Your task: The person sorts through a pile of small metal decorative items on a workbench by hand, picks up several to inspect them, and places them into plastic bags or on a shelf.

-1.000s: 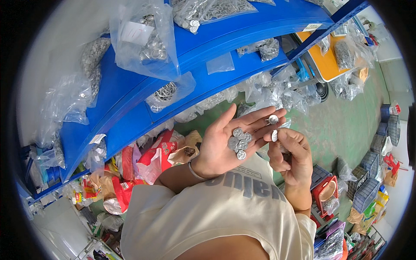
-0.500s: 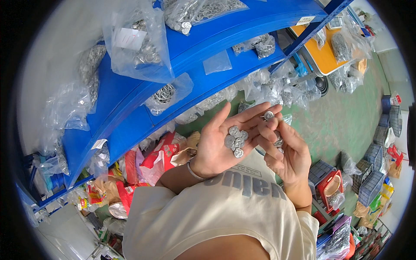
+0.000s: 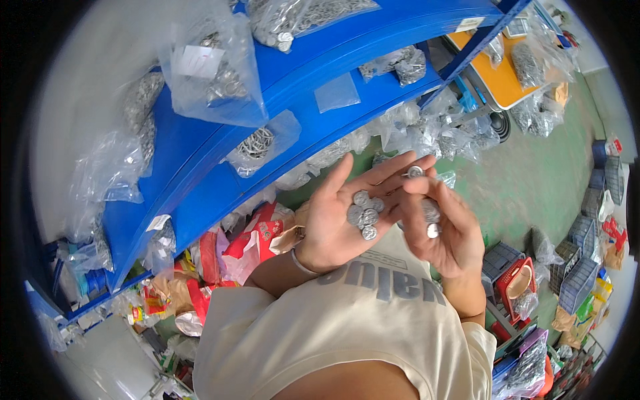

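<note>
My left hand (image 3: 343, 217) is palm up, fingers stretched out and thumb apart, with a cluster of round silver metal discs (image 3: 364, 216) resting on its palm. Beside it, on the right, my right hand (image 3: 448, 233) is closed, its fingers curled round more silver discs (image 3: 432, 212), partly hidden. At the fingertips where both hands meet sits one silver ring-like piece (image 3: 415, 172); which hand grips it I cannot tell. The discs look embossed, like coins or buttons.
Blue shelving (image 3: 300, 87) carries clear plastic bags (image 3: 217, 73) of metal parts. Past the shelf post stands an orange-topped table (image 3: 510, 80) with more bags. Red packaging (image 3: 263, 230) lies below the shelf. A red basket (image 3: 517, 287) and grey crates (image 3: 577, 283) stand at the right.
My right hand's fingers have shifted, showing the discs inside at a different angle. The discs on my left palm stay nearly the same. The view has moved slightly.
</note>
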`<action>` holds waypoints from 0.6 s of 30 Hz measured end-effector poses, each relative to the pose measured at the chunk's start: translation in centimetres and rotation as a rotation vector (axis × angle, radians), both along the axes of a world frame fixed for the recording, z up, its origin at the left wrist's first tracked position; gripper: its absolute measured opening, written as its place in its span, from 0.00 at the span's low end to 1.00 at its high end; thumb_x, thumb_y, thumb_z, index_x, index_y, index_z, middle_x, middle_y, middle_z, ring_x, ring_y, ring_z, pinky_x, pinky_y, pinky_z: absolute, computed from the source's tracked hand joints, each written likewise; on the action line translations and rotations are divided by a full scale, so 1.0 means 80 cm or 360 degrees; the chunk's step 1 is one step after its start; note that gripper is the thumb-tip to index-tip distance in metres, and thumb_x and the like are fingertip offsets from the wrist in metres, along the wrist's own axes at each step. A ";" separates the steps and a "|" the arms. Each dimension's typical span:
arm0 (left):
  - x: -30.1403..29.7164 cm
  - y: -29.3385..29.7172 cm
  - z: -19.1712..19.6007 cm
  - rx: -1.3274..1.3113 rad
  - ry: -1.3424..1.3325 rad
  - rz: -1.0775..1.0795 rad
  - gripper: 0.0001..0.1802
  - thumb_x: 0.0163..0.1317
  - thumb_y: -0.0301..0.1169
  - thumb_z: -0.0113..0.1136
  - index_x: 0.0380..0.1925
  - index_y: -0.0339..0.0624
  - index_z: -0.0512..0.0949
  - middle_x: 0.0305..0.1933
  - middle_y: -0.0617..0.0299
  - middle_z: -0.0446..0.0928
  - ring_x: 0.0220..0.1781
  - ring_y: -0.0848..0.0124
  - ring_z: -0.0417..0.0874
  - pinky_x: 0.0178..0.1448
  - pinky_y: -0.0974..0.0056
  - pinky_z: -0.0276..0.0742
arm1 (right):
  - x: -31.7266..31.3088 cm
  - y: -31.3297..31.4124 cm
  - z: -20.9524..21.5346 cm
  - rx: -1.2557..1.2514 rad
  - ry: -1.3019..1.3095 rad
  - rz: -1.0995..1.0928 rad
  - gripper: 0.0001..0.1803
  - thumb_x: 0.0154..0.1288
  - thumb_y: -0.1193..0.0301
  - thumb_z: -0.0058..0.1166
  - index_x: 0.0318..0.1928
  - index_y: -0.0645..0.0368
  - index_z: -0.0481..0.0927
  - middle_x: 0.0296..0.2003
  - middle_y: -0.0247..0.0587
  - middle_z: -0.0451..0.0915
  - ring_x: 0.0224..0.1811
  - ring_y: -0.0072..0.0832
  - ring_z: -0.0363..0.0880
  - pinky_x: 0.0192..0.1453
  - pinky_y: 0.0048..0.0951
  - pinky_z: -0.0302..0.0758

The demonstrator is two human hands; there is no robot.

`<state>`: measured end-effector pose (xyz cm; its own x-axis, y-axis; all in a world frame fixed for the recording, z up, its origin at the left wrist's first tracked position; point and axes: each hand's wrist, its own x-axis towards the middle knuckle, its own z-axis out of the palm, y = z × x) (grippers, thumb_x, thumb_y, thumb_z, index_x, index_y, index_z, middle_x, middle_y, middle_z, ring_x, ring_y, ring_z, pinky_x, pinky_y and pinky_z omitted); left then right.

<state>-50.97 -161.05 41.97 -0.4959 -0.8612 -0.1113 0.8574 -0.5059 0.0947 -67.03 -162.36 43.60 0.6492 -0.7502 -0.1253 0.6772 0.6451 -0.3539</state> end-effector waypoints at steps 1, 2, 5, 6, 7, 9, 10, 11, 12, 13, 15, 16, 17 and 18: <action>-0.003 -0.001 0.003 -0.0005 -0.0028 0.0025 0.39 0.66 0.56 0.22 0.64 0.34 0.54 0.70 0.44 0.45 0.72 0.56 0.45 0.70 0.52 0.50 | -0.007 0.002 0.004 -0.0125 0.0310 -0.0054 0.20 0.70 0.64 0.38 0.49 0.71 0.71 0.32 0.43 0.77 0.20 0.21 0.66 0.22 0.18 0.63; -0.007 -0.002 0.003 -0.0006 -0.0051 0.0043 0.39 0.66 0.56 0.22 0.64 0.34 0.54 0.69 0.44 0.46 0.72 0.56 0.45 0.71 0.53 0.46 | -0.011 0.002 0.011 -0.0233 0.0636 -0.0090 0.16 0.67 0.67 0.46 0.46 0.69 0.74 0.27 0.36 0.78 0.15 0.14 0.61 0.19 0.14 0.55; -0.005 -0.001 0.006 0.0034 -0.0026 0.0053 0.39 0.66 0.57 0.23 0.64 0.34 0.54 0.69 0.44 0.48 0.73 0.56 0.44 0.73 0.53 0.40 | -0.008 0.009 0.018 -0.1207 0.1638 -0.0148 0.14 0.53 0.72 0.61 0.40 0.64 0.78 0.28 0.36 0.79 0.14 0.16 0.63 0.18 0.18 0.58; -0.004 0.000 0.007 0.0044 -0.0032 0.0055 0.39 0.66 0.57 0.23 0.64 0.34 0.54 0.69 0.44 0.48 0.73 0.56 0.43 0.73 0.53 0.40 | -0.006 0.011 0.023 -0.1375 0.1786 -0.0028 0.14 0.50 0.72 0.64 0.38 0.63 0.79 0.29 0.37 0.79 0.14 0.18 0.66 0.18 0.20 0.60; -0.004 0.001 0.006 0.0036 -0.0021 0.0058 0.39 0.66 0.57 0.22 0.64 0.34 0.53 0.69 0.44 0.47 0.73 0.56 0.42 0.73 0.54 0.40 | -0.002 0.012 0.024 -0.1545 0.1928 0.0095 0.15 0.46 0.72 0.66 0.37 0.61 0.80 0.29 0.38 0.80 0.14 0.19 0.68 0.18 0.21 0.62; -0.005 -0.001 0.007 -0.0009 -0.0074 0.0055 0.40 0.65 0.57 0.22 0.64 0.34 0.54 0.69 0.45 0.47 0.73 0.56 0.43 0.73 0.55 0.40 | 0.007 0.016 0.016 -0.1683 0.1949 -0.0014 0.17 0.44 0.70 0.67 0.37 0.60 0.80 0.29 0.41 0.79 0.16 0.25 0.72 0.20 0.24 0.67; -0.005 -0.002 0.008 -0.0030 -0.0100 0.0053 0.40 0.65 0.57 0.22 0.64 0.34 0.54 0.69 0.45 0.47 0.73 0.56 0.43 0.73 0.56 0.41 | 0.009 0.017 0.013 -0.1750 0.1958 -0.0070 0.18 0.43 0.69 0.68 0.38 0.59 0.80 0.29 0.43 0.79 0.17 0.28 0.74 0.21 0.26 0.69; -0.004 -0.002 0.010 0.0000 -0.0035 0.0077 0.38 0.67 0.54 0.26 0.62 0.30 0.54 0.68 0.46 0.52 0.72 0.59 0.47 0.73 0.57 0.44 | 0.009 0.015 0.013 -0.1811 0.1962 -0.0052 0.16 0.45 0.72 0.66 0.38 0.58 0.80 0.30 0.43 0.79 0.21 0.35 0.77 0.24 0.28 0.72; -0.004 -0.002 0.013 0.0038 -0.0010 0.0081 0.37 0.67 0.53 0.26 0.62 0.30 0.54 0.68 0.46 0.52 0.72 0.59 0.48 0.72 0.57 0.45 | 0.009 0.013 0.010 -0.1913 0.1944 -0.0136 0.15 0.46 0.73 0.65 0.38 0.59 0.80 0.28 0.42 0.79 0.20 0.32 0.77 0.23 0.27 0.71; -0.004 -0.001 0.015 0.0075 0.0016 0.0084 0.37 0.67 0.53 0.26 0.62 0.30 0.55 0.68 0.46 0.53 0.72 0.59 0.48 0.72 0.57 0.45 | 0.009 0.012 0.006 -0.2012 0.1924 -0.0222 0.14 0.47 0.74 0.65 0.38 0.59 0.80 0.27 0.40 0.79 0.19 0.30 0.76 0.22 0.26 0.70; -0.005 -0.001 0.016 0.0103 0.0017 0.0095 0.37 0.67 0.53 0.25 0.62 0.31 0.55 0.67 0.45 0.53 0.71 0.58 0.49 0.72 0.56 0.44 | 0.007 0.012 0.000 -0.1893 0.1869 -0.0341 0.12 0.50 0.75 0.62 0.37 0.62 0.79 0.24 0.37 0.77 0.17 0.24 0.72 0.19 0.24 0.65; -0.005 -0.001 0.014 0.0096 -0.0008 0.0109 0.37 0.67 0.53 0.23 0.62 0.31 0.56 0.67 0.44 0.53 0.71 0.56 0.49 0.73 0.56 0.44 | 0.005 0.015 -0.002 -0.1679 0.1828 -0.0366 0.10 0.53 0.75 0.60 0.37 0.63 0.79 0.21 0.35 0.76 0.15 0.21 0.69 0.17 0.22 0.62; -0.006 -0.001 0.013 0.0087 -0.0032 0.0115 0.37 0.68 0.53 0.21 0.62 0.32 0.56 0.67 0.43 0.52 0.71 0.55 0.48 0.73 0.55 0.43 | 0.003 0.016 -0.002 -0.1463 0.1787 -0.0397 0.08 0.55 0.76 0.59 0.36 0.65 0.78 0.19 0.34 0.74 0.14 0.18 0.66 0.16 0.21 0.59; -0.006 -0.002 0.012 0.0080 -0.0038 0.0129 0.36 0.67 0.52 0.22 0.62 0.32 0.56 0.67 0.43 0.52 0.71 0.55 0.49 0.73 0.55 0.43 | 0.002 0.014 -0.001 -0.1019 0.1489 -0.0336 0.07 0.57 0.75 0.57 0.36 0.66 0.78 0.18 0.32 0.72 0.13 0.16 0.63 0.15 0.20 0.55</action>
<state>-51.46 -161.19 42.94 -0.4214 -0.8915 -0.1663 0.8936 -0.4395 0.0918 -66.85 -161.20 43.54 0.3572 -0.9328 -0.0485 0.0504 0.0712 -0.9962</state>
